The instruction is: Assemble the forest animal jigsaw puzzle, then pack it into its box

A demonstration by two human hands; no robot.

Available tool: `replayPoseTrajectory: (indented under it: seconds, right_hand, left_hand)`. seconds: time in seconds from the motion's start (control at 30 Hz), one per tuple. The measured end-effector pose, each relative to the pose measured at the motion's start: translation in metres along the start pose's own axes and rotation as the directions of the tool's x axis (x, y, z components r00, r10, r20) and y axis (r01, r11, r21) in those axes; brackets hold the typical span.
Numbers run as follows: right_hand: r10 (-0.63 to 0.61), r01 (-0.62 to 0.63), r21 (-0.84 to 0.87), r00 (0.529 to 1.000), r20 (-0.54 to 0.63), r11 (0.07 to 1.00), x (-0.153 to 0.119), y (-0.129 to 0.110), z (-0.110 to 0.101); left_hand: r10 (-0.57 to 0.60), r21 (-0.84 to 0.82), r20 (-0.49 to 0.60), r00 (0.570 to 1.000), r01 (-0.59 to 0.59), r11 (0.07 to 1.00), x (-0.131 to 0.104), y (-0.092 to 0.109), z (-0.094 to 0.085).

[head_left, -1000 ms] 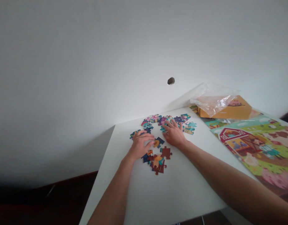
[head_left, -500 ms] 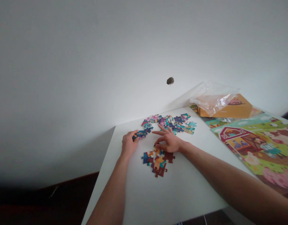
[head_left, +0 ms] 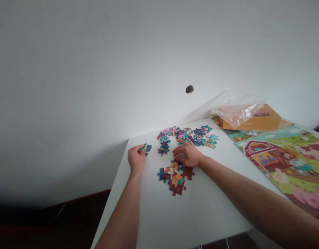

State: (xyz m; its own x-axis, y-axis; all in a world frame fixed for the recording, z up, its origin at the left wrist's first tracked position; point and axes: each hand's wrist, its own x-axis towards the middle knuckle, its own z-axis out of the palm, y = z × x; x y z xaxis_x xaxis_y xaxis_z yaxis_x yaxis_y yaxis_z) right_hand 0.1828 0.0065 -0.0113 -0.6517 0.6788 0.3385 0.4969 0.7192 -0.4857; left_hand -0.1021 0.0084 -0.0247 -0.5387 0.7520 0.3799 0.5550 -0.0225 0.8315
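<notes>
Near the table's left edge, my left hand (head_left: 136, 158) pinches a dark blue puzzle piece (head_left: 147, 148) between thumb and fingers. To its right lie blue puzzle pieces (head_left: 163, 148), apart from the held one. My right hand (head_left: 187, 154) rests over the middle of the table with its fingers spread and slightly bent; nothing shows in its grasp. Just below it is a cluster of brown and orange puzzle pieces (head_left: 177, 178), its top partly covered by that hand. Beyond the fingers, purple and teal puzzle pieces (head_left: 199, 138) lie close together, some overlapping.
A farm picture puzzle (head_left: 284, 162) covers the right side. On its far end stands a yellow box (head_left: 255, 121) with a clear plastic bag (head_left: 234, 107) over it. The white table (head_left: 159, 221) meets a wall (head_left: 97, 69) that has a small hole (head_left: 189, 89).
My left hand has moved left with the puzzle piece, leaving a gap from the other blue pieces. My right hand has shifted slightly, its fingers drawn a little closer together.
</notes>
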Motion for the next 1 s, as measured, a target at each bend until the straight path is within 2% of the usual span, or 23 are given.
replayPoseTrajectory:
  seconds: [0.17,0.33,0.47,0.53,0.6,0.67,0.73,0.77,0.8,0.83,0.9,0.93,0.97,1.0]
  right_hand:
    - [0.01,-0.01,-0.022,1.0,-0.012,1.0,-0.001,0.001,0.002]
    - [-0.001,0.001,-0.022,1.0,-0.009,1.0,0.0,0.003,0.003]
    - [-0.001,0.001,-0.023,1.0,-0.009,1.0,0.0,0.003,0.003]
    - [-0.002,0.001,-0.025,1.0,-0.008,1.0,0.0,0.002,0.004]
    - [0.003,-0.003,-0.033,1.0,-0.011,0.999,0.0,0.002,0.004]
    - [0.033,-0.034,-0.053,0.999,-0.029,0.998,0.001,0.002,0.004]
    - [0.121,-0.129,-0.092,0.989,-0.087,0.987,0.002,0.002,0.003]
    - [0.188,-0.205,-0.117,0.972,-0.138,0.972,0.003,0.003,0.003]
    - [0.262,-0.291,-0.142,0.946,-0.194,0.946,0.003,0.004,0.003]
    - [0.331,-0.374,-0.162,0.912,-0.242,0.913,0.004,0.004,0.003]
    - [0.411,-0.465,-0.19,0.873,-0.264,0.865,0.003,0.004,0.002]
    - [0.405,-0.447,-0.198,0.887,-0.221,0.872,0.003,0.003,0.001]
    - [0.364,-0.389,-0.198,0.919,-0.149,0.9,0.003,0.002,0.001]
    - [0.296,-0.304,-0.185,0.952,-0.071,0.934,0.002,0.0,0.0]
  left_hand:
    - [-0.075,-0.094,0.02,0.997,0.076,0.993,0.003,-0.007,0.004]
    - [-0.246,-0.386,-0.054,0.968,0.207,0.899,0.007,-0.004,0.009]
    - [-0.302,-0.367,-0.135,0.944,0.236,0.9,0.017,-0.012,0.001]
    - [-0.289,-0.302,-0.145,0.946,0.236,0.924,0.02,-0.016,-0.003]
    - [-0.235,-0.209,-0.106,0.966,0.21,0.955,0.018,-0.018,-0.004]
    - [-0.16,-0.131,-0.026,0.987,0.155,0.979,0.011,-0.013,-0.001]
    - [-0.031,-0.059,0.1,0.995,0.037,0.998,-0.001,-0.003,0.004]
    - [0.056,-0.028,0.185,0.981,-0.051,0.998,-0.009,0.002,0.008]
    - [0.206,0.042,0.309,0.928,-0.23,0.972,-0.016,0.008,0.011]
    - [0.335,0.083,0.422,0.842,-0.404,0.911,-0.022,0.012,0.015]
    - [0.462,0.106,0.579,0.672,-0.623,0.775,-0.031,0.017,0.02]
    - [0.481,0.11,0.61,0.629,-0.669,0.735,-0.034,0.017,0.022]
    - [0.485,0.119,0.619,0.618,-0.684,0.72,-0.035,0.017,0.023]
    - [0.482,0.132,0.613,0.626,-0.683,0.719,-0.035,0.016,0.023]
